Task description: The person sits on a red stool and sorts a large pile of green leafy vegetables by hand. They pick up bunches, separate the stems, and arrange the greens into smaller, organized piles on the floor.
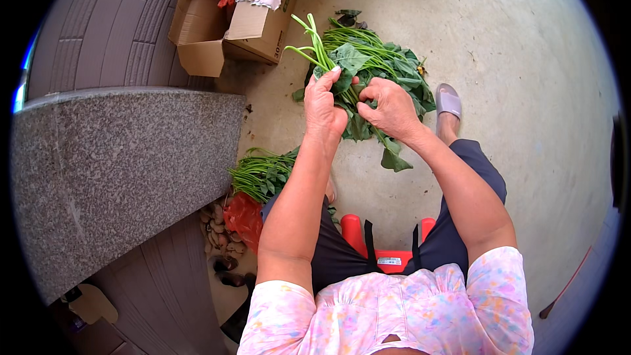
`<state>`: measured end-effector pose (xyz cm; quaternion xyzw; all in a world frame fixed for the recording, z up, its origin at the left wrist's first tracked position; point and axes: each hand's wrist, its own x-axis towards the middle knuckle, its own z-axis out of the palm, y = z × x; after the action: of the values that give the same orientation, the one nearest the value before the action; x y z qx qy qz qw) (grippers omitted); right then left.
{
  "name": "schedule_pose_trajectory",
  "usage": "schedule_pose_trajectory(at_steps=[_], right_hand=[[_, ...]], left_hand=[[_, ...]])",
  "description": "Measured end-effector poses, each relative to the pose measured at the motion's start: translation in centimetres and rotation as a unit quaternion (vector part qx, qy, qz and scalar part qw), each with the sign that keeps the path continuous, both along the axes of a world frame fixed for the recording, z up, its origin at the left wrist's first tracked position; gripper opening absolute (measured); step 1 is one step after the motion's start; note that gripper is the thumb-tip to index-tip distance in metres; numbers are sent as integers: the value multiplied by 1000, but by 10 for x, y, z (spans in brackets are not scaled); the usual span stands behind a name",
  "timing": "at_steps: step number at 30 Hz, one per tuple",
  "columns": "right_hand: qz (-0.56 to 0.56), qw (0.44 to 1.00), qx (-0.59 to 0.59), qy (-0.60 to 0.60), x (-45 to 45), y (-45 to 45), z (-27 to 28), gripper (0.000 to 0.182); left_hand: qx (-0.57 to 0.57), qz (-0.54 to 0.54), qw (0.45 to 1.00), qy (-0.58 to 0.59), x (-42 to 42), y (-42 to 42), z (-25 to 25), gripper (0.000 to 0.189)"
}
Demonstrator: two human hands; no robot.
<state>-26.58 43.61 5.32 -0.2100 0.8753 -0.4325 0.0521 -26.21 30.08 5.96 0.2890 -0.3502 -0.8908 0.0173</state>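
Note:
My left hand [325, 103] is closed around a bunch of leafy green stems [319, 48], whose pale cut ends point up and to the left. Close on its right, my right hand [390, 107] pinches leaves or stems of the same bunch, its thumb and forefinger together; a leaf hangs below it. Beyond both hands a large heap of leafy greens [394, 61] lies on the concrete floor. A smaller pile of greens [259, 175] rests at the left, beside my left forearm.
An open cardboard box [246, 24] with cloths stands at the upper left. A granite slab [128, 182] fills the left side. Near my left leg are a red plastic bag [243, 219] and brownish tubers [215, 234]. A red plastic stool [389, 256] is under me.

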Motion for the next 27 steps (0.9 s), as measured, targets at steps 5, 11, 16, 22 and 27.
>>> schedule_pose_trajectory(at_steps=[5, 11, 16, 22, 27], right_hand=[[-31, 996, -75, -19, -2, 1, 1, 13], [-48, 991, -126, 7, -5, 4, 3, 10], [-71, 984, -139, -82, -12, 7, 7, 7], [-50, 912, -279, -296, -12, 2, 10, 11], [-103, 922, -269, -258, -22, 4, 1, 15]], left_hand=[[11, -16, 1000, 12, 0, -4, 8, 14], [-17, -29, 999, 8, 2, -7, 15, 11], [-95, -38, 995, 6, 5, -17, 19, 11], [-106, -49, 993, 9, 4, -19, 19, 11], [-118, -32, 992, 0, 2, -20, 17, 11]])
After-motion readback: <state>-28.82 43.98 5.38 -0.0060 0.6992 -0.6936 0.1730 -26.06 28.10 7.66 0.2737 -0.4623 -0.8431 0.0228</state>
